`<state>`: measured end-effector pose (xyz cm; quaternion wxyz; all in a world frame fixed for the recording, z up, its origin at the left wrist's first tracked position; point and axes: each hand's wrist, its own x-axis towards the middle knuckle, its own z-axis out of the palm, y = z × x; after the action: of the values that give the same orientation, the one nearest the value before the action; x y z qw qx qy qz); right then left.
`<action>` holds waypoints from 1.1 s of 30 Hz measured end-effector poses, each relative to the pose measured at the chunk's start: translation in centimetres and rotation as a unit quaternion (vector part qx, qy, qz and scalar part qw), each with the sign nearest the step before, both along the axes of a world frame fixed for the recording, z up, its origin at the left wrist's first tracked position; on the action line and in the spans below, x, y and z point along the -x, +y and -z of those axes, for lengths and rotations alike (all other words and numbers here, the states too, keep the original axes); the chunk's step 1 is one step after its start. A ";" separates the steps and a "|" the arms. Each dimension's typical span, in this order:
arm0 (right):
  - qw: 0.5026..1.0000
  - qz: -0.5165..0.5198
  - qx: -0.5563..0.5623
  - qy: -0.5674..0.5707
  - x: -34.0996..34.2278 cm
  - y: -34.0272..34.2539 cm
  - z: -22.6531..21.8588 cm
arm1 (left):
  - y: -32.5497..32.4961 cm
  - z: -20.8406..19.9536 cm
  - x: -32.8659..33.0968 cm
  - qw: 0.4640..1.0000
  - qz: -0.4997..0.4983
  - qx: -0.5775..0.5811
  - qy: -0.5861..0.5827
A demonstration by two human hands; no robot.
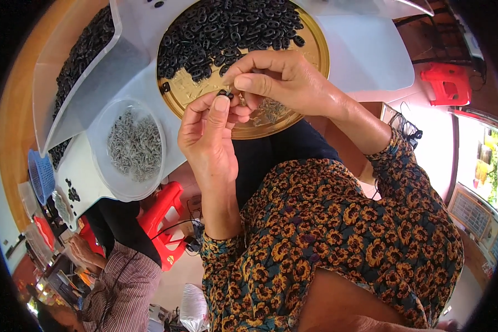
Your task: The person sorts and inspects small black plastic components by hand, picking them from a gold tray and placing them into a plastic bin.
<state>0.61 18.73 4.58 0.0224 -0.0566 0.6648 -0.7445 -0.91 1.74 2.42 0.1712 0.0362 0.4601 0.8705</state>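
My left hand [207, 135] pinches a small black oval link [223, 93] between thumb and forefinger. My right hand [276, 77] meets it from the right, its fingertips closed on a tiny metal piece at the link. Both hands hover over the near rim of a round gold tray [315, 47] heaped with several black oval links [227, 27]. A few small silver pins lie on the tray under my right hand.
A clear round bowl of small silver metal pins [134, 145] sits left of my hands. A clear plastic bin [74, 61] with more black links stands at the far left on a white surface. Red plastic stools [448, 83] and another seated person [122, 282] are nearby.
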 end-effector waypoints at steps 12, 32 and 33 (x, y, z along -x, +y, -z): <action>0.933 0.006 -0.277 0.230 0.3 1.4 -0.1 | 0.1 -0.5 -0.4 1.000 -0.001 0.009 0.002; 0.890 0.026 -0.350 0.291 -1.2 -0.8 0.8 | -1.0 0.1 -1.1 0.996 0.001 0.084 0.038; 0.894 0.025 -0.355 0.274 -1.3 -0.8 0.7 | -0.9 0.2 -1.0 0.996 0.001 0.084 0.039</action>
<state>1.88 17.92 3.86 -0.1606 -0.2295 0.8657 -0.4147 0.09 0.83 2.26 0.1564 0.0559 0.5380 0.8264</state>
